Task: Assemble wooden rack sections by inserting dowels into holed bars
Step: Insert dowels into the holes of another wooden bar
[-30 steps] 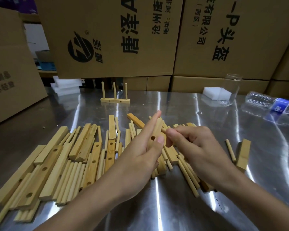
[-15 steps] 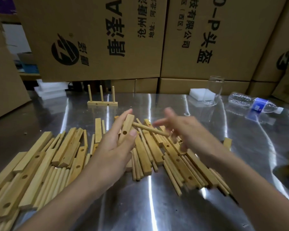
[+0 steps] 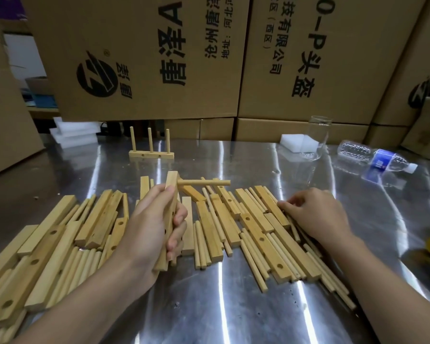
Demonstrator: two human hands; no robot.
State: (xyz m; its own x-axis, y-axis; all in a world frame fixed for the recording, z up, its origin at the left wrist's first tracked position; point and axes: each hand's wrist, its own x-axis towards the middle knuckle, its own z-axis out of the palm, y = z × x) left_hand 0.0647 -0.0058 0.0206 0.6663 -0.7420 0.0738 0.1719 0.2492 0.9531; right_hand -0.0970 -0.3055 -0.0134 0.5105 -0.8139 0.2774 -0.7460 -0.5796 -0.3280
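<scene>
Head view: your left hand (image 3: 154, 224) grips the holed bar (image 3: 171, 192) upright at centre, with one dowel (image 3: 204, 182) seated near its top, pointing to 3 o'clock. Your right hand (image 3: 315, 214) curls onto the loose dowels (image 3: 281, 247) at 3 o'clock; I cannot tell if it pinches one. Probably light, stiff wood: hold the bar between holes.

head cam | looks forward-down | close over table (image 3: 233, 306) | single view

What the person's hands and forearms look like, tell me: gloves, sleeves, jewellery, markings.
The left hand and right hand are both bare: no gloves, rings or watch visible. Both forearms are uncovered up to the frame edge, no sleeve in view, no markings.
</scene>
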